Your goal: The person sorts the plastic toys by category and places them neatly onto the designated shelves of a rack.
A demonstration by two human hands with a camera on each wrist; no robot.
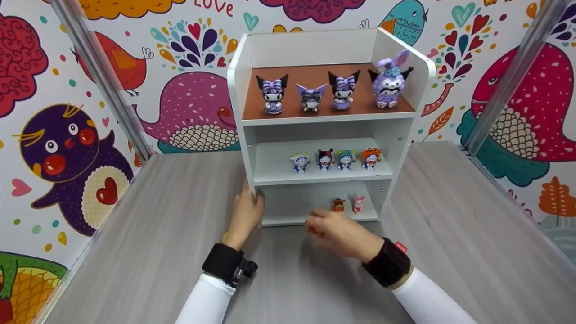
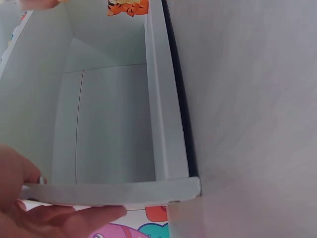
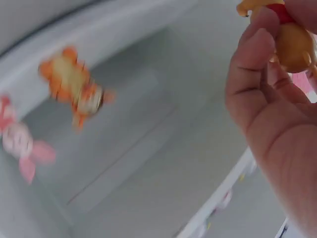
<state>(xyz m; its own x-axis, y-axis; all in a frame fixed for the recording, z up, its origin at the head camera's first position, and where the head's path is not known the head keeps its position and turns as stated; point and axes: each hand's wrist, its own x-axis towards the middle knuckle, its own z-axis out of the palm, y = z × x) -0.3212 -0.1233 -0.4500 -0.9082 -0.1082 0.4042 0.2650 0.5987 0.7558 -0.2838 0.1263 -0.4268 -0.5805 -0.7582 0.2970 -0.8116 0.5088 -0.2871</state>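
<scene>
Your head view is bright and evenly lit, shadows soft beneath the shelf unit, its edges bowed. Your right hand smears slightly. The right wrist view is blurred throughout, perhaps motion; the left is washed pale, near fingers unfocused.

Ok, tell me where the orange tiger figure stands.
In the head view, the tiger figure stands on the shelf unit's bottom shelf, right of middle, beside the pink piglet figure.
</scene>
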